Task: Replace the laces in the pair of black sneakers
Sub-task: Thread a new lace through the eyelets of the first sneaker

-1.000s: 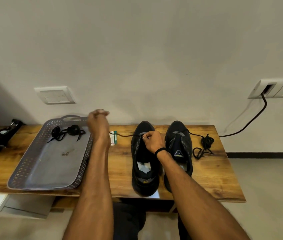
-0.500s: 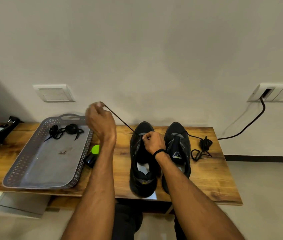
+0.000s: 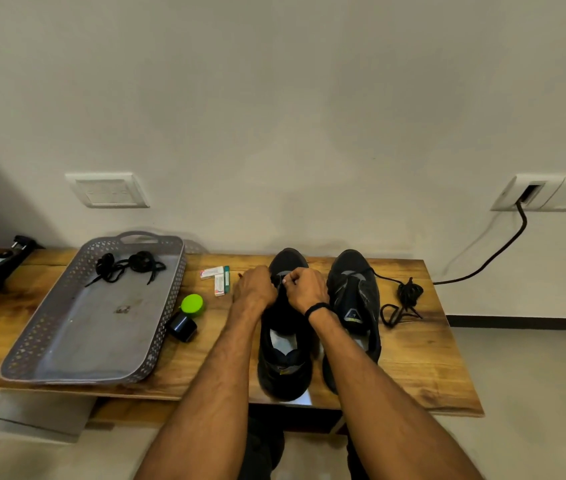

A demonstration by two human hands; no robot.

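Both the left hand (image 3: 255,288) and right hand (image 3: 305,289) meet over one black low-cut sneaker (image 3: 283,362). Curled fingers (image 3: 291,277) pinch its thin black lace (image 3: 277,281).

Two black sneakers stand side by side on the table (image 3: 420,358), toes toward the wall. On the left sneaker (image 3: 283,358), the left hand (image 3: 253,289) and right hand (image 3: 305,289) pinch the lace (image 3: 277,283) at the front eyelets. A loose lace (image 3: 408,296) trails from the right sneaker (image 3: 354,299) into a bundle beside it. Two bundled laces (image 3: 125,266) lie in the tray (image 3: 167,306).
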